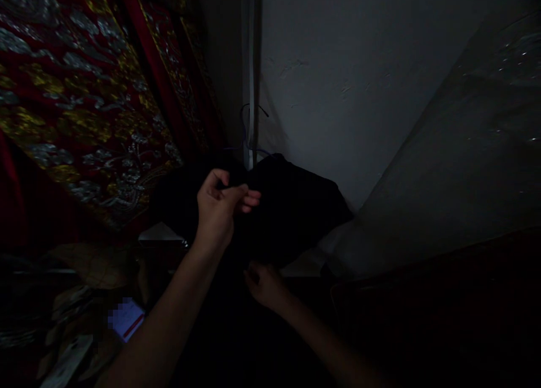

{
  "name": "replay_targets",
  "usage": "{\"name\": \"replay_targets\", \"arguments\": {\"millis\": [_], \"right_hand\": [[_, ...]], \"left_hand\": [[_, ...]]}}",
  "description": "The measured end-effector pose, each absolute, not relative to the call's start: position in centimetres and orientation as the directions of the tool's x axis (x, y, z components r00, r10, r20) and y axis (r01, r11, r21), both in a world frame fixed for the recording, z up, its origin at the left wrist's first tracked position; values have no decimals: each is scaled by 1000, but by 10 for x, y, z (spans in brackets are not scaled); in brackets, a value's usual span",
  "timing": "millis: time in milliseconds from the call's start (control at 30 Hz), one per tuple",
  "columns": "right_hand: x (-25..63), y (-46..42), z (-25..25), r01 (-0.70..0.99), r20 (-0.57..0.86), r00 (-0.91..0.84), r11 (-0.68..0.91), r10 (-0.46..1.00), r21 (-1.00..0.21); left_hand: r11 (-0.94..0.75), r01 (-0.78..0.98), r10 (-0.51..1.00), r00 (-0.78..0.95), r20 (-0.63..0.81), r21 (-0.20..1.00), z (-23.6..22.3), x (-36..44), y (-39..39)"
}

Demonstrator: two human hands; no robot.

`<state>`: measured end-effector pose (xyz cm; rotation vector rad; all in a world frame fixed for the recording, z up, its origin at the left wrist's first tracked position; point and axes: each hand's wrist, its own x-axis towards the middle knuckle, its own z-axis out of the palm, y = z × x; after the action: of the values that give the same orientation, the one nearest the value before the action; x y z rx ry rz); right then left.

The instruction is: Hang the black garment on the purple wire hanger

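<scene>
A black garment (296, 202) hangs on a thin wire hanger (244, 126) in front of me, its shoulders spread wide. My left hand (217, 205) is raised before its upper part, thumb and fingers pinched together. Anything between those fingertips is too small or dark to make out. Lower down, my right hand (267, 284) is at the front of the garment with its fingers curled closed. Whether it grips the cloth cannot be seen in the dim light. The garment's lower part merges into the dark.
Red cloth with gold and silver embroidery (84, 95) hangs at the left. A narrow upright pole (252, 56) stands against the pale wall (359, 84). Clear plastic sheeting (473, 151) drapes on the right. Lower left, a lit screen (127, 319) lies among dim clutter.
</scene>
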<state>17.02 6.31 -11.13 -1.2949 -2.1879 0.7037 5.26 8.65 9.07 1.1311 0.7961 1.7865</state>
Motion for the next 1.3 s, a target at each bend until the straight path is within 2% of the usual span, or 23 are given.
{"name": "replay_targets", "arguments": {"millis": [67, 167, 233, 333, 400, 467, 633, 833, 967, 1100, 1200, 1300], "right_hand": [[180, 69, -113, 668, 74, -473, 412, 878, -620], [202, 83, -88, 657, 35, -558, 467, 829, -592], [216, 93, -55, 575, 142, -568, 514, 811, -637], [226, 105, 7, 425, 476, -349, 589, 807, -687], [222, 112, 45, 367, 648, -304, 714, 698, -597], [213, 119, 74, 370, 710, -382, 802, 592, -470], [193, 133, 99, 513, 674, -477, 802, 564, -308], [181, 150, 89, 492, 743, -477, 843, 470, -218], [172, 158, 95, 403, 798, -407, 872, 444, -280], [191, 157, 114, 219, 882, -93, 873, 463, -435], [227, 153, 114, 80, 827, 159, 828, 539, -555], [264, 145, 96, -131, 656, 364, 734, 661, -667]], "left_hand": [[-494, -290, 868, -216, 447, 820, 107, 54, 101], [-487, -203, 872, -56, 487, 849, 108, 58, 110], [-507, -118, 859, 15, 512, 854, 96, 58, 107], [-568, 11, 822, 58, 567, 823, 79, 53, 100], [-596, 71, 803, 75, 592, 800, 72, 48, 98], [-613, 124, 790, 62, 610, 781, 71, 44, 97], [-617, 165, 777, -23, 629, 769, 74, 35, 98], [-584, -31, 807, -137, 575, 811, 72, 36, 112], [-550, -70, 823, -217, 526, 832, 46, 42, 127], [-437, 127, 873, -179, 454, 890, -1, 41, 120], [-382, 331, 906, -47, 420, 863, -22, 32, 103], [-408, 457, 897, 41, 439, 790, -16, 20, 95]]}}
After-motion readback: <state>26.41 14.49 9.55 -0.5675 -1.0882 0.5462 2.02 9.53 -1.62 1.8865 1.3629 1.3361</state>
